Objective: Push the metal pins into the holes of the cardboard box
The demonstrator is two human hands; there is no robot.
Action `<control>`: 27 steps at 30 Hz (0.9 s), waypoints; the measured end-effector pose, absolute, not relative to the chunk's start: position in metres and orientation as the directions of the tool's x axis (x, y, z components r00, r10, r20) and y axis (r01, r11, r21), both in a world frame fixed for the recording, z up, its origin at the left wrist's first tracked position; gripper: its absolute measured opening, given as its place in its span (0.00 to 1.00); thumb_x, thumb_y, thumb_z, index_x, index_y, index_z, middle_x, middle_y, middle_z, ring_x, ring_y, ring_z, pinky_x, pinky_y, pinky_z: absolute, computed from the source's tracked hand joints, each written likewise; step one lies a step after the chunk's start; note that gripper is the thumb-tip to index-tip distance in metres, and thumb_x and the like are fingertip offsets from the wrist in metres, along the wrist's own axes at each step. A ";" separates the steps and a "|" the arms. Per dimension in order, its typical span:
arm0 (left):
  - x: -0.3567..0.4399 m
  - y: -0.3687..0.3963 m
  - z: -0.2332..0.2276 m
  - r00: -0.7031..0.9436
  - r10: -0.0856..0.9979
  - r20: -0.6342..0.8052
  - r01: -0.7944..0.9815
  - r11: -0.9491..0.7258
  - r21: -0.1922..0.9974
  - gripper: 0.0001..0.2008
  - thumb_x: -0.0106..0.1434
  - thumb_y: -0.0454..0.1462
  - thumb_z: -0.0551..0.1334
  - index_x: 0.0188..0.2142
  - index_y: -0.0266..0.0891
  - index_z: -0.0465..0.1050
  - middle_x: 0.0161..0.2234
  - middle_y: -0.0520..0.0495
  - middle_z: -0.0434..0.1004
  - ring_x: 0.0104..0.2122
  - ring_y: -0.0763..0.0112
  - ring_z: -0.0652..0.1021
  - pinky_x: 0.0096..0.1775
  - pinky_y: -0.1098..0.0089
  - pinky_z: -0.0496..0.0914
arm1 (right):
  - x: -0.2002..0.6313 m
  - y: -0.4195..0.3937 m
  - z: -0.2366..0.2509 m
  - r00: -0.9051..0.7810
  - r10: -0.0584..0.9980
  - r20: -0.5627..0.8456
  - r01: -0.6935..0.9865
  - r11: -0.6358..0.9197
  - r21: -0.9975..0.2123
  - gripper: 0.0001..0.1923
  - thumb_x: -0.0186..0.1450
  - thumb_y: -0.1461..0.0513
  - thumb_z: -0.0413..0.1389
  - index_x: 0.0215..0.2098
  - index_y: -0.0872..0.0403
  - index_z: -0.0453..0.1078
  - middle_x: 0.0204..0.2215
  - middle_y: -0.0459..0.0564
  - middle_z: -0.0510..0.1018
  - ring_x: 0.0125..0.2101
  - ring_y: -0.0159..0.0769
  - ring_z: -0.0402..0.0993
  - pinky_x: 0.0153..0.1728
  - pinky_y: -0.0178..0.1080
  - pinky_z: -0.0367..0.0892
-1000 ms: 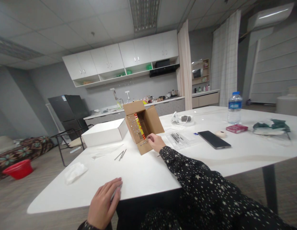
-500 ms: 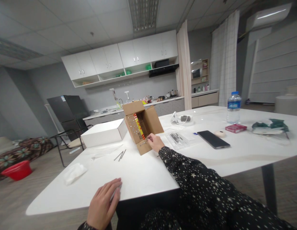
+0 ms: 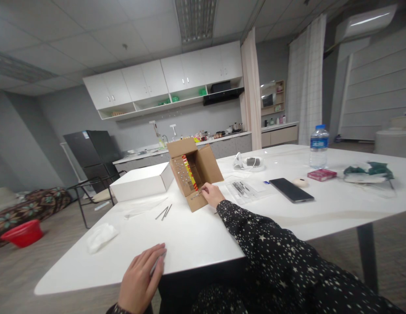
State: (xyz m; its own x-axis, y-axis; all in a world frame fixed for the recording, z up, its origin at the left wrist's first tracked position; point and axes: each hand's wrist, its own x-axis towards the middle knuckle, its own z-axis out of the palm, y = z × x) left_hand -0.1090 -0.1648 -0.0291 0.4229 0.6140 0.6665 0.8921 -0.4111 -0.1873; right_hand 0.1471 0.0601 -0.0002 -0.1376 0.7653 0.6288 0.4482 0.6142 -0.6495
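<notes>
An open brown cardboard box (image 3: 195, 169) stands tilted on the white table, a red-and-yellow printed strip along one side. Several small shiny bits dot its left side and lower flap. At that lower flap my right hand (image 3: 213, 195) is closed in a pinch; whatever lies between its fingertips is too small to name. My left hand (image 3: 142, 274) rests on the table's near edge, its fingers stretched out and holding nothing visible. Thin grey metal rods (image 3: 164, 212) lie between the left hand and the box.
Left of the box are a white carton (image 3: 140, 183) and a crumpled white tissue (image 3: 102, 237). Rightward lie a clear bag with dark slim pieces (image 3: 242, 190), a black phone (image 3: 290, 190), a pink box (image 3: 321, 174) and a water bottle (image 3: 319, 147).
</notes>
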 end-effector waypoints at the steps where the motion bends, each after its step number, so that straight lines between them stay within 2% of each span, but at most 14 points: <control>1: -0.109 -0.165 -0.029 0.425 0.614 0.666 0.891 -0.413 -0.188 0.14 0.64 0.40 0.55 0.47 0.42 0.71 0.46 0.49 0.77 0.45 0.68 0.76 0.43 0.70 0.71 | 0.147 0.060 0.000 -0.132 0.765 0.630 0.444 0.614 -0.653 0.07 0.59 0.66 0.53 0.33 0.54 0.72 0.30 0.48 0.79 0.32 0.33 0.74 0.35 0.33 0.65; 5: -0.109 -0.165 -0.029 0.424 0.612 0.668 0.890 -0.419 -0.181 0.14 0.63 0.41 0.55 0.47 0.43 0.72 0.46 0.49 0.77 0.45 0.68 0.76 0.43 0.71 0.71 | 0.145 0.064 -0.001 -0.070 0.778 0.624 0.382 0.599 -0.703 0.06 0.57 0.65 0.54 0.31 0.54 0.73 0.27 0.47 0.78 0.29 0.32 0.73 0.34 0.33 0.66; 8: -0.109 -0.165 -0.030 0.406 0.615 0.675 0.896 -0.415 -0.161 0.14 0.64 0.41 0.54 0.47 0.43 0.72 0.46 0.48 0.77 0.45 0.68 0.76 0.43 0.70 0.71 | 0.143 0.070 -0.003 0.000 0.821 0.571 0.273 0.549 -0.790 0.04 0.55 0.64 0.56 0.29 0.55 0.73 0.25 0.47 0.78 0.27 0.32 0.73 0.32 0.34 0.67; 12: -0.109 -0.165 -0.030 0.411 0.623 0.665 0.895 -0.414 -0.166 0.14 0.64 0.41 0.54 0.47 0.42 0.71 0.46 0.48 0.77 0.45 0.68 0.76 0.43 0.70 0.71 | 0.140 0.076 -0.005 -0.003 0.916 0.400 -0.008 0.400 -0.916 0.05 0.53 0.65 0.57 0.30 0.56 0.72 0.21 0.45 0.76 0.21 0.29 0.71 0.26 0.32 0.68; 15: -0.110 -0.165 -0.030 0.423 0.617 0.663 0.891 -0.415 -0.181 0.14 0.63 0.40 0.55 0.47 0.42 0.71 0.46 0.49 0.77 0.45 0.68 0.76 0.43 0.71 0.71 | 0.139 0.077 -0.004 -0.036 0.964 0.265 -0.221 0.251 -0.942 0.04 0.54 0.67 0.56 0.29 0.57 0.71 0.21 0.46 0.77 0.20 0.29 0.72 0.24 0.31 0.69; 17: -0.110 -0.165 -0.029 0.423 0.618 0.663 0.892 -0.413 -0.185 0.14 0.63 0.40 0.55 0.47 0.43 0.72 0.46 0.49 0.77 0.44 0.68 0.77 0.43 0.71 0.71 | 0.138 0.076 -0.002 -0.059 0.979 0.195 -0.305 0.168 -0.937 0.04 0.55 0.67 0.56 0.29 0.57 0.71 0.22 0.47 0.78 0.21 0.29 0.73 0.25 0.31 0.71; 20: -0.110 -0.165 -0.029 0.426 0.614 0.665 0.891 -0.414 -0.189 0.14 0.63 0.41 0.55 0.47 0.43 0.72 0.46 0.49 0.77 0.44 0.68 0.77 0.42 0.71 0.71 | 0.138 0.074 0.000 -0.083 0.987 0.138 -0.345 0.101 -0.933 0.04 0.56 0.68 0.54 0.29 0.57 0.71 0.23 0.48 0.79 0.21 0.29 0.74 0.26 0.31 0.72; 27: -0.111 -0.164 -0.029 0.425 0.610 0.669 0.891 -0.411 -0.192 0.14 0.63 0.41 0.55 0.47 0.43 0.71 0.46 0.49 0.77 0.45 0.68 0.77 0.43 0.71 0.71 | 0.138 0.069 0.002 -0.088 0.990 0.113 -0.351 0.075 -0.933 0.07 0.57 0.71 0.52 0.28 0.57 0.70 0.22 0.48 0.78 0.20 0.29 0.73 0.25 0.32 0.71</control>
